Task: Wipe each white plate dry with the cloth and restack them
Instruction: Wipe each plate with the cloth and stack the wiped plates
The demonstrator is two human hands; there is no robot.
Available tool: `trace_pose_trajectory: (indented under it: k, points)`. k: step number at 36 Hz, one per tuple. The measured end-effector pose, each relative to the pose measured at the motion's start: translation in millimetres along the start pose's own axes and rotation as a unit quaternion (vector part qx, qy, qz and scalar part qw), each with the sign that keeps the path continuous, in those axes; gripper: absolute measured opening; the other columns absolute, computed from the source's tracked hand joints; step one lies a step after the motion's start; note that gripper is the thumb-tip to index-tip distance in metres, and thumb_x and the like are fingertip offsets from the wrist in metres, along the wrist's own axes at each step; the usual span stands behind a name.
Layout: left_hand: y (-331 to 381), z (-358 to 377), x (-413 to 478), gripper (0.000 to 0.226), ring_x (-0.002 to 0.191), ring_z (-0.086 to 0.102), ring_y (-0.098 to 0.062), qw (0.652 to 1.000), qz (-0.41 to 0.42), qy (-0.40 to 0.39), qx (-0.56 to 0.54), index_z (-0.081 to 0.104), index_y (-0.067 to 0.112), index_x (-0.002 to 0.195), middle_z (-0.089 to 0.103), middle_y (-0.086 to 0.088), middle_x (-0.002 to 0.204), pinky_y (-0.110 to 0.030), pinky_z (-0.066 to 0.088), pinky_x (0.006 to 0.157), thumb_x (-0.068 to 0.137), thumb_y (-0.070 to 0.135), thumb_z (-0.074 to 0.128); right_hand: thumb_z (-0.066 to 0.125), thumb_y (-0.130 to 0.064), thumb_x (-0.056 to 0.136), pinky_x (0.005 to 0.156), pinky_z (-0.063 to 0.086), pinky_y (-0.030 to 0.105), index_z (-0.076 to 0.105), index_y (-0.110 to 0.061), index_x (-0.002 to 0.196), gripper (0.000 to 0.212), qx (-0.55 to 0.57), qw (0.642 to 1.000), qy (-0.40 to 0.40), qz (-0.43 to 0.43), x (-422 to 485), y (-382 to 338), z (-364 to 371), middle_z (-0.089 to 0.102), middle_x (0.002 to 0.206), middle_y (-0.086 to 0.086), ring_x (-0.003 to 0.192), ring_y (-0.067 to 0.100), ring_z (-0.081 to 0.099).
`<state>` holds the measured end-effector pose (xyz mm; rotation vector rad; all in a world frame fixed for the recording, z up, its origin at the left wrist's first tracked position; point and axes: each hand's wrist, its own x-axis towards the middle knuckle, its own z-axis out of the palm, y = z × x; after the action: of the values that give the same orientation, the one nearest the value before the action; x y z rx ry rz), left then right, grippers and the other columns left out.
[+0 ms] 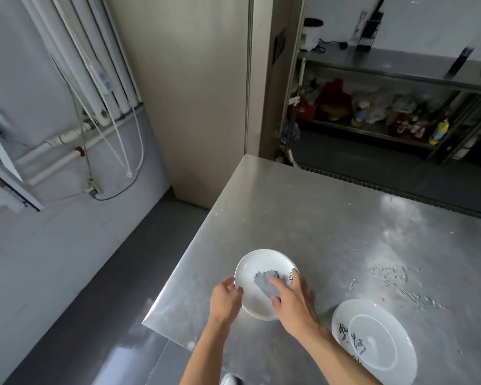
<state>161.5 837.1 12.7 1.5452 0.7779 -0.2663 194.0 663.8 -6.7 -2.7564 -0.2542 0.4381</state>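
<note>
Bunched in the hollow of the white plate (pixel 257 262), the grey cloth (pixel 263 280) lies under the right hand (pixel 295 304). That hand's fingers (pixel 278 282) are held close together on top of the cloth, with the thumb tucked against its near edge, so the cloth is gripped and pressed onto the plate's inner face. Only the cloth's far end shows beyond the fingertips. The left hand (pixel 224 298) holds the plate's left rim, its curled fingers (pixel 236 289) pinching the edge with the thumb on the upper side. The plate is above the near left corner of the steel table (pixel 331 218); whether it rests there or is slightly raised I cannot tell. A second plate (pixel 383 329), white with black brush lettering, lies flat on the table to the right, apart from the first. White smears mark the table beyond it.
</note>
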Motion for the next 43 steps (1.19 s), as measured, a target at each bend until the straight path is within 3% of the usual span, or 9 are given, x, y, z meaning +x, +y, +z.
trace_pose_trajectory:
  k: [3,8,15,21,27,31,35,39,43]
  points:
    - [0,0,5,0.03,0.079,0.063,-0.022,1.0,-0.006,0.0,-0.005,0.062,0.027,0.11,0.065,0.0,0.081,-0.048,0.057,0.096,0.09,0.004,0.058,0.052,-0.026,0.099,0.104,0.043,0.039,0.046,-0.038,0.141,0.044,0.013,1.0,-0.008,-0.025,-1,2,-1,0.024,0.147,0.007,0.139,0.03,0.028]
    - [2,-2,9,0.043,0.085,0.063,-0.024,0.997,-0.019,-0.012,-0.074,0.062,0.008,0.129,0.063,-0.013,0.096,-0.036,0.057,0.077,0.091,-0.01,0.053,0.051,-0.024,0.099,0.096,0.048,0.035,0.048,-0.034,0.139,0.041,0.0,0.999,0.006,-0.034,-2,2,-1,0.032,0.137,0.004,0.134,0.027,0.033]
    - [12,-4,6,0.043,0.085,0.069,-0.018,0.99,-0.033,-0.035,-0.136,0.061,0.017,0.12,0.072,-0.005,0.094,-0.031,0.06,0.073,0.091,-0.012,0.051,0.055,-0.028,0.098,0.097,0.043,0.025,0.047,-0.037,0.141,0.045,0.033,0.998,0.016,-0.043,0,8,0,0.033,0.136,-0.001,0.125,0.02,0.046]
    - [8,-6,2,0.046,0.077,0.068,-0.023,0.985,-0.038,-0.078,-0.149,0.055,0.021,0.123,0.073,-0.004,0.083,-0.036,0.063,0.069,0.092,-0.011,0.047,0.054,-0.03,0.098,0.099,0.047,0.029,0.047,-0.039,0.139,0.043,0.039,0.998,0.015,-0.038,2,10,1,0.031,0.14,-0.003,0.131,0.019,0.044]
    - [0,-6,-2,0.046,0.078,0.073,-0.028,0.983,-0.013,-0.103,-0.149,0.047,0.017,0.129,0.075,-0.02,0.097,-0.037,0.063,0.071,0.094,-0.012,0.046,0.048,-0.046,0.095,0.101,0.039,0.035,0.051,-0.045,0.133,0.038,-0.026,0.998,0.047,-0.028,0,5,0,0.044,0.133,-0.009,0.131,0.013,0.045]
    - [-5,-3,-4,0.053,0.084,0.074,-0.033,0.984,-0.003,-0.103,-0.145,0.047,0.02,0.135,0.073,-0.028,0.11,-0.039,0.063,0.07,0.094,-0.013,0.051,0.047,-0.049,0.095,0.104,0.033,0.03,0.057,-0.038,0.127,0.035,-0.04,0.995,0.057,-0.073,2,6,-4,0.049,0.132,-0.011,0.13,0.014,0.045]
    - [-11,0,-7,0.072,0.098,0.076,-0.038,0.987,-0.005,-0.104,-0.126,0.047,0.033,0.147,0.076,-0.021,0.109,-0.046,0.065,0.075,0.091,-0.011,0.053,0.045,-0.047,0.095,0.097,0.038,0.033,0.058,-0.029,0.116,0.03,-0.071,0.99,0.04,-0.114,5,6,-10,0.051,0.129,-0.009,0.123,0.017,0.05]
    - [-12,-3,-14,0.074,0.099,0.077,-0.036,0.986,-0.004,-0.12,-0.12,0.047,0.039,0.149,0.078,-0.018,0.108,-0.04,0.064,0.073,0.091,-0.005,0.05,0.041,-0.042,0.095,0.092,0.041,0.035,0.056,-0.027,0.113,0.028,-0.104,0.987,0.02,-0.124,4,7,-18,0.056,0.116,-0.007,0.112,0.021,0.056]
    - [-11,-4,-19,0.083,0.103,0.075,-0.037,0.984,0.003,-0.121,-0.129,0.048,0.043,0.149,0.075,-0.022,0.109,-0.041,0.064,0.076,0.074,0.011,0.055,0.046,-0.038,0.097,0.087,0.047,0.035,0.056,-0.027,0.12,0.027,-0.102,0.989,0.033,-0.106,4,10,-29,0.059,0.114,-0.005,0.108,0.022,0.061]
